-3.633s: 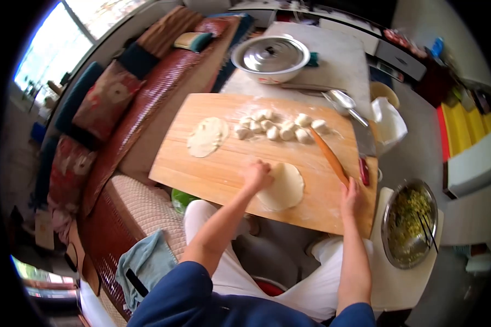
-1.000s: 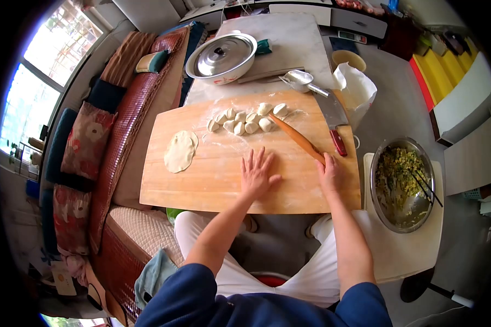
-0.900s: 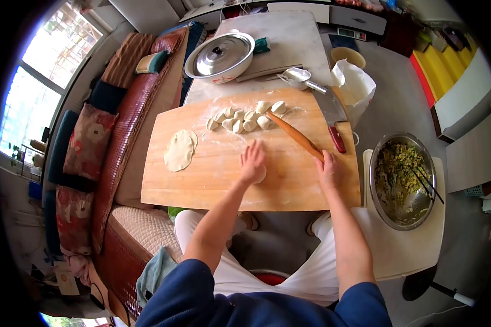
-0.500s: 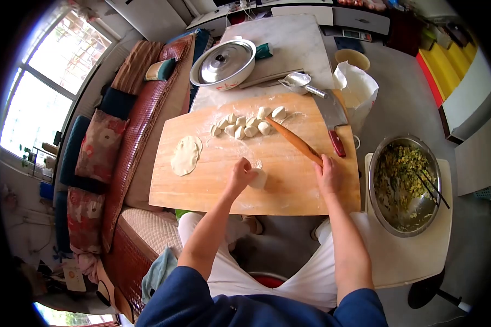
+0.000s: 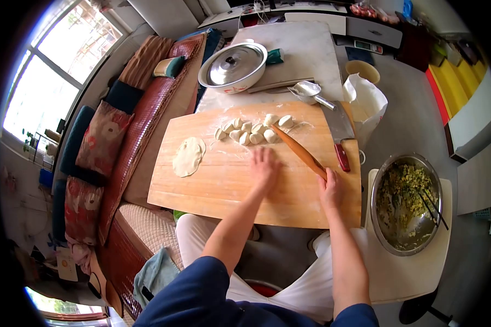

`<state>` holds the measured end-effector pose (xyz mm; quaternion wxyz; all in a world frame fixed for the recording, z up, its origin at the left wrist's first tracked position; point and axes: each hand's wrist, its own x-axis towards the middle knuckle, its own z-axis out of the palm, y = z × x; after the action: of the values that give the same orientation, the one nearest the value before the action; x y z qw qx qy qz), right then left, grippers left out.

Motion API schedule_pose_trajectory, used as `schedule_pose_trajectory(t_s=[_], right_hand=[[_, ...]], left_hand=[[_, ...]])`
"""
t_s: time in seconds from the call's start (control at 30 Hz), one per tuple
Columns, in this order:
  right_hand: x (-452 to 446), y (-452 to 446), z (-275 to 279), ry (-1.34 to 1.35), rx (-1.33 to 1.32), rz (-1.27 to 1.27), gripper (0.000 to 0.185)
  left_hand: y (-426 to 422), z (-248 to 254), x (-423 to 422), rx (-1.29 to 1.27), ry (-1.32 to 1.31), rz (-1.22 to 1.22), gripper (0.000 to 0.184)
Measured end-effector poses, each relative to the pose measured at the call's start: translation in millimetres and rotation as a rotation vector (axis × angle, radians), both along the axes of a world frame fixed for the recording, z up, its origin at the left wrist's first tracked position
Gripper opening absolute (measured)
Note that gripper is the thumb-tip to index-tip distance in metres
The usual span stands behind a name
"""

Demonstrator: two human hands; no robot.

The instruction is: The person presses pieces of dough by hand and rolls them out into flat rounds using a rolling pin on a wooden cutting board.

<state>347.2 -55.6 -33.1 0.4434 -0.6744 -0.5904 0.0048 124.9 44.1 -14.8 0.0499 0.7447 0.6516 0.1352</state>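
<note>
My left hand (image 5: 264,166) lies palm down over the middle of the wooden board (image 5: 218,193), fingers stretched forward. Whatever is under its palm is hidden. My right hand (image 5: 329,189) is closed around the near end of a tapered wooden rolling pin (image 5: 300,151), whose far tip reaches the dough pieces. Several small floury dough pieces (image 5: 245,132) sit in a cluster beyond my left hand. At the board's left lie flat, rolled-out dough wrappers (image 5: 189,157), overlapping.
A cleaver (image 5: 339,131) with a red handle rests along the board's right edge. Behind the board stand a lidded pot (image 5: 233,68) and a metal scoop (image 5: 310,92) of flour. To the right are a steel bowl of chopped filling (image 5: 376,218) with chopsticks and a white sack (image 5: 365,103).
My left hand has moved forward and right, flattening over the spot where a dough piece was visible. That piece is now hidden. The right hand keeps hold of the rolling pin.
</note>
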Motion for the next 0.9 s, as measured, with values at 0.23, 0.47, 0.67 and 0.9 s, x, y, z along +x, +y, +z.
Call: schedule_pose_trajectory(t_s=[0.23,0.47,0.67,0.9], right_hand=[[-1,-2,0,0.008,-0.04,0.004,0.037],[-4,-4,15,-0.005,-0.148,-0.028,0.038],[-4,-6,17,-0.037,-0.12,-0.037,0.038],[-4,-2,13,-0.054,-0.087,-0.034,0.035]], left_hand=[[-46,5,-56,0.055,0.031,-0.526,0.044],[23,-4,-121,0.121,-0.083,-0.019,0.053],[-30,15,-29,0.028,-0.044,-0.65,0.049],[-4,26,-64,-0.211,-0.646,-0.403,0.054]])
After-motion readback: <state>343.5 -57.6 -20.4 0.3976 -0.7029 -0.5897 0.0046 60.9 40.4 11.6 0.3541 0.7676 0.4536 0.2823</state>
